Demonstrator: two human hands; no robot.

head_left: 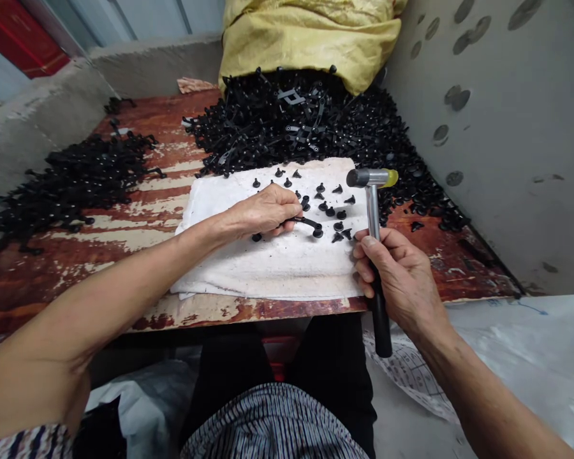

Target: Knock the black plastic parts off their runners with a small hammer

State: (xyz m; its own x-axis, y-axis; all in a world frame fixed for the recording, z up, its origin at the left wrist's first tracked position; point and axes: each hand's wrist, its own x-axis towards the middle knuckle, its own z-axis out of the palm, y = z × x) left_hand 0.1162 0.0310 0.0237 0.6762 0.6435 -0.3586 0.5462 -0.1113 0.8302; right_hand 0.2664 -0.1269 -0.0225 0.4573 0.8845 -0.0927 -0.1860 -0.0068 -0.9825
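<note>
Here, above a folded white towel (pixel 268 271) on a worn red-painted board (pixel 138 255), a left hand (pixel 263 213) curled nearly shut, pinching a black plastic strip (pixel 302 221). A right hand (pixel 402 280) closed around a soft-faced hammer (pixel 373 191), head up. Nearby, small black studs (pixel 337 213) on the towel; just beyond, a heap of black pieces (pixel 287 134).

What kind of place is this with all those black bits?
Probably a small workshop: a heap of black moulded parts, a worn wooden bench, and a hammer in the right hand.
</note>
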